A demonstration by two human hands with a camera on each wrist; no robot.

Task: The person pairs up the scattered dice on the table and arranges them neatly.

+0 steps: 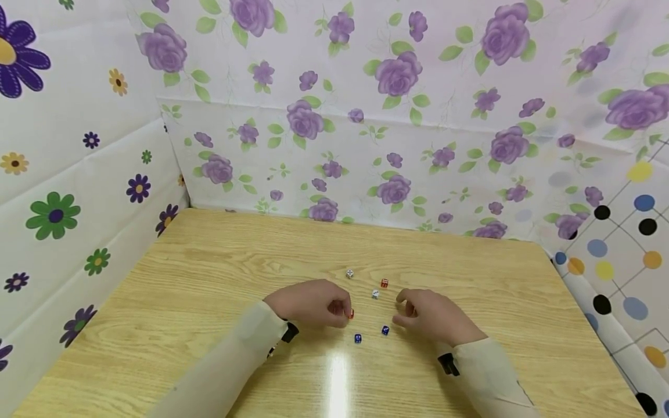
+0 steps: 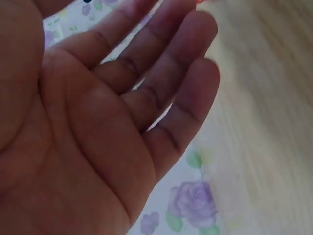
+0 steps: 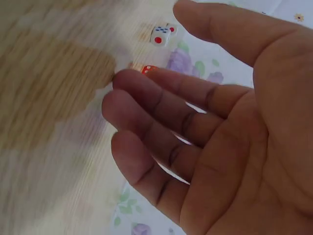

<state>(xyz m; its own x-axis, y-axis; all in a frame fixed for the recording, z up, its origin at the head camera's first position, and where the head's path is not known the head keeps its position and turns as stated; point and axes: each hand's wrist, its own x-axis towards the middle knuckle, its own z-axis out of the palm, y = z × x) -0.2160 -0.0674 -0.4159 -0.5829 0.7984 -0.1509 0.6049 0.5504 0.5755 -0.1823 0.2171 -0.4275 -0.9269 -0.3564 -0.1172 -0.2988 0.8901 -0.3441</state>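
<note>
In the head view my left hand (image 1: 316, 305) pinches a red die (image 1: 352, 314) between thumb and index finger; the fingertips cover part of it. Just a sliver of red shows at the top of the left wrist view, past the fingers of that hand. My right hand (image 1: 431, 313) holds nothing, its fingers loosely bent and its thumb apart from them. Near its fingertips lie a blue die (image 1: 385, 330), a white die (image 1: 375, 294) and another red die (image 1: 384, 283). A second blue die (image 1: 358, 338) lies between the hands, and a second white die (image 1: 349, 273) sits farther back.
The dice are on a wood-grain table (image 1: 235, 249) that reflects a bright streak of light near its front. Behind it hangs a cloth with purple flowers (image 1: 305, 119). Patterned cloths also border the left and right sides.
</note>
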